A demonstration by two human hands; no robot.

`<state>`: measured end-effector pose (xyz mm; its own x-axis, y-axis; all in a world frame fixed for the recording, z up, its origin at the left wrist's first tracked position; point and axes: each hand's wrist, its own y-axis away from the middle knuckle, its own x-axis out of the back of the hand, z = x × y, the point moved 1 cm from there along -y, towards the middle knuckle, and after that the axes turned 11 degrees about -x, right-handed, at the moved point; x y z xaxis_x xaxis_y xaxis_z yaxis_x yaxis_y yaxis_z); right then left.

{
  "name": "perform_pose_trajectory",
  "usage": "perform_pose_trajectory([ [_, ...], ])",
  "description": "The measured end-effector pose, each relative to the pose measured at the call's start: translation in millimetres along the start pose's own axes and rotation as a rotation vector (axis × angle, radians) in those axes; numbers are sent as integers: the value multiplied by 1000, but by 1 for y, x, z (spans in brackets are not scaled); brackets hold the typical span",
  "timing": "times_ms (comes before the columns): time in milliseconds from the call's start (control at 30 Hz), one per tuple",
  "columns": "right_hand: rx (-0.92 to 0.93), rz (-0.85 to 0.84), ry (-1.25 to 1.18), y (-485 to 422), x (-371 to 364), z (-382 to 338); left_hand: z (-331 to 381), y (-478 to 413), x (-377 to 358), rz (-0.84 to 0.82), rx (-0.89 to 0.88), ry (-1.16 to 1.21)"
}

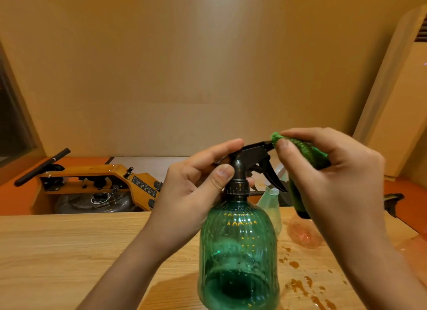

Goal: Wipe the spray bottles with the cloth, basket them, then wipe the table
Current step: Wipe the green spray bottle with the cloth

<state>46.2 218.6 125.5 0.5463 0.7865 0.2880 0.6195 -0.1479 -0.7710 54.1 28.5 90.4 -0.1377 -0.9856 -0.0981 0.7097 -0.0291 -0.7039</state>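
Wooden table (69, 252), one green bottle (238, 252), one pale bottle (271, 205), one cloth (307, 154)

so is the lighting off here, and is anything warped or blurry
Head view throughout: a warm amber cast tints everything; the wide lens bows the wall at both sides; small glints dot the green spray bottle, and the wet table beside it shines; the cloth in the right hand looks slightly soft.
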Motion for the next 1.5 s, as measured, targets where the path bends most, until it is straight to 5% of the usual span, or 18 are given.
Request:
perform_pose_trajectory([
  [333, 8, -125, -50, 0, 3, 4, 0, 0, -2, 38, 25, 71],
  [800, 50, -514, -196, 13, 2, -5, -4, -1, 0, 83, 1, -3],
  [1067, -69, -349, -201, 23, 3, 0, -1, 3, -6, 11, -19, -37],
  [1267, -92, -533, -227, 32, 9, -5, 2, -3, 4, 57, -80, -55],
  [1500, -98, -490, -216, 27, 6, -8, 2, -2, 0, 34, -100, -65],
])
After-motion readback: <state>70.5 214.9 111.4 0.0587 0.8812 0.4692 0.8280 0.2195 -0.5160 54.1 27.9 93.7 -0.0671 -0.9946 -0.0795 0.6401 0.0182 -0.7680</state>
